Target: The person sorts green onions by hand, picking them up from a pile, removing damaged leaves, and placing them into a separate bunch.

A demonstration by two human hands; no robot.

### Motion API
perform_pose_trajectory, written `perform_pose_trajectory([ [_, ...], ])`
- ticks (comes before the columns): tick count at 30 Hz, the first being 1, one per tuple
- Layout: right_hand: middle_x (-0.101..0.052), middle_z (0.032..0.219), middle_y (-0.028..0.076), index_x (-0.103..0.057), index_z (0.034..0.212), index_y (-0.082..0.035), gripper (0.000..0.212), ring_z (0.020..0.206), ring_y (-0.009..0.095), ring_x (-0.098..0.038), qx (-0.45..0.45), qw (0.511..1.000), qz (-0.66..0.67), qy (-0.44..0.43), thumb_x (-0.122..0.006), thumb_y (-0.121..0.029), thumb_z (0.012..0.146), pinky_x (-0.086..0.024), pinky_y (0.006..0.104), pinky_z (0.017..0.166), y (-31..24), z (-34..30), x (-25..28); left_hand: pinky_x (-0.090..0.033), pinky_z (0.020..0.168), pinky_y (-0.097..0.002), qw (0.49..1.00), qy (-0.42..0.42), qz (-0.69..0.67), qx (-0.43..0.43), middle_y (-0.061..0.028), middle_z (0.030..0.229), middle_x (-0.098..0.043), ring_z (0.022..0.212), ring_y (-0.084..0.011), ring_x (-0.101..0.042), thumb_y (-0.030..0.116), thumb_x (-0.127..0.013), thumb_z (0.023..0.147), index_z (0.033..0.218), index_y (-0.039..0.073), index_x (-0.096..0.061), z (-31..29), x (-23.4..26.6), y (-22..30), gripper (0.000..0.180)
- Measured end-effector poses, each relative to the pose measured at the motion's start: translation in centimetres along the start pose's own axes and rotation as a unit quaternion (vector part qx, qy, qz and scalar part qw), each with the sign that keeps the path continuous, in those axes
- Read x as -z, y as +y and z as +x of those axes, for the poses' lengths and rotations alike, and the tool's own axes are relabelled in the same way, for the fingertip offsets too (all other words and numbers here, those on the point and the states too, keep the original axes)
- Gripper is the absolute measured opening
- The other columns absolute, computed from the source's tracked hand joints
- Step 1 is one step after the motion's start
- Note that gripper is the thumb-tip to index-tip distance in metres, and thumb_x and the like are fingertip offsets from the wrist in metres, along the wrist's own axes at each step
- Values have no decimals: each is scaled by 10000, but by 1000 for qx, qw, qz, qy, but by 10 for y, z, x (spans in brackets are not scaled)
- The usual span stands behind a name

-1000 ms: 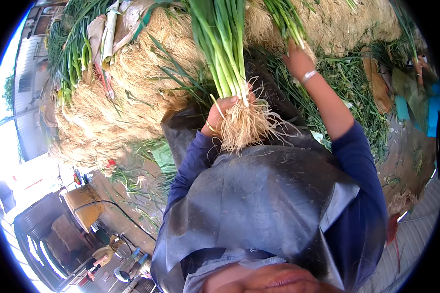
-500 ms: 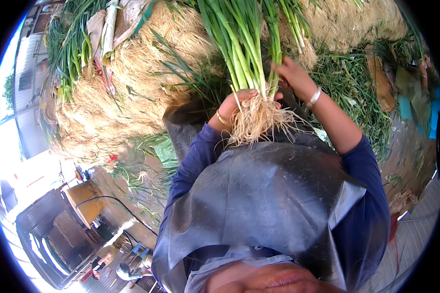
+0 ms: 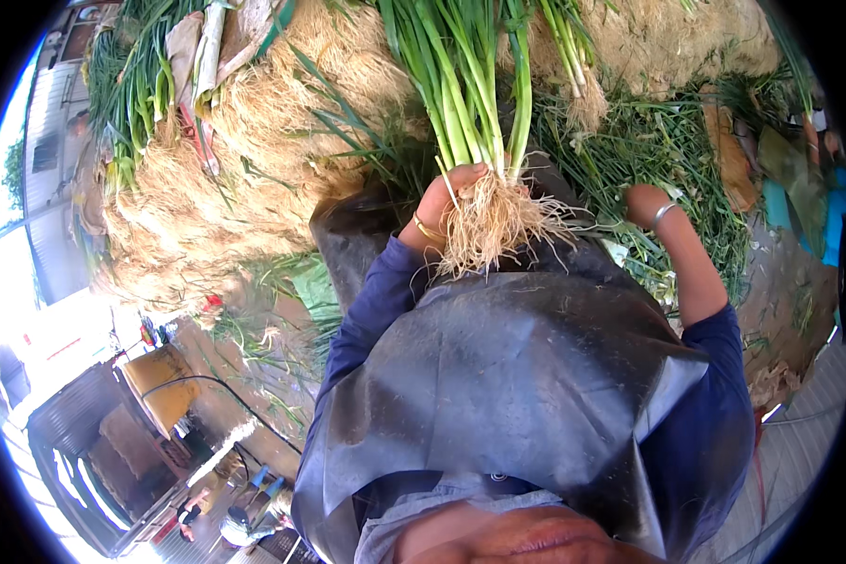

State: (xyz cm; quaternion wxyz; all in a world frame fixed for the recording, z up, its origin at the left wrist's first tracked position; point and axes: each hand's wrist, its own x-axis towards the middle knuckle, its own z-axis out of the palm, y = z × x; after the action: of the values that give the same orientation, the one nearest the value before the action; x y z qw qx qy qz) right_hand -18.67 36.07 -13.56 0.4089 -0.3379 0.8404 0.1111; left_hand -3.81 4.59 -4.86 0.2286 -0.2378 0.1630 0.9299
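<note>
Left hand: the left hand (image 3: 446,197) is closed around the lower stalks of a bunch of green onions (image 3: 462,89), its thumb across the front just above the roots (image 3: 503,226); most of its other fingers are hidden behind.
Green onions: in front of the person's chest, green leaves pointing away, pale root ends toward the body and over the upper part of a black apron (image 3: 512,367).
Right hand: the right hand (image 3: 647,204) is well apart from the bunch, to its right, over loose green leaves (image 3: 625,141); its fingers are mostly out of sight, so I cannot tell how far open they are or whether they have hold of anything.
Wrists: a yellow bangle (image 3: 428,228) on the left, a pale band (image 3: 665,214) on the right.
Root pile: a broad heap of straw-coloured roots (image 3: 263,179) lies ahead and to the left.
Smaller bunch: another few onions (image 3: 571,61) lie just beyond the held bunch, on its right, roots toward the person.
</note>
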Motion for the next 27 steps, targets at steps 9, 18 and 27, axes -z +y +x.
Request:
perform_pose_trajectory([
  [9,-630,881,78,-512,1125,-9,400,574,68,-570,331,523,785,27,-566,-338,905,-464,182,549,-106,52,129,-408,957,-546,983,-171,-57,-20,-296,1284,-434,1154,-425,-474,313,-599,831,1286,25,-457,0,10,-4,557],
  [18,-490,599,-29,-458,842,-97,272,413,49,-420,225,464,849,112,-619,-312,884,-345,197,389,-140,57,141,-449,928,-523,996,-77,-30,-26,-310,1324,-399,1142,-446,-488,270,-586,840,1263,-6,-460,-20,1,-4,521],
  [27,-576,626,40,-502,715,-81,252,506,114,-553,145,878,456,26,-589,-243,887,-432,247,468,-56,-6,51,-488,873,-510,995,-81,-26,-45,-345,1264,-437,1047,-447,-553,322,-531,867,1310,0,-413,-27,2,-2,559],
])
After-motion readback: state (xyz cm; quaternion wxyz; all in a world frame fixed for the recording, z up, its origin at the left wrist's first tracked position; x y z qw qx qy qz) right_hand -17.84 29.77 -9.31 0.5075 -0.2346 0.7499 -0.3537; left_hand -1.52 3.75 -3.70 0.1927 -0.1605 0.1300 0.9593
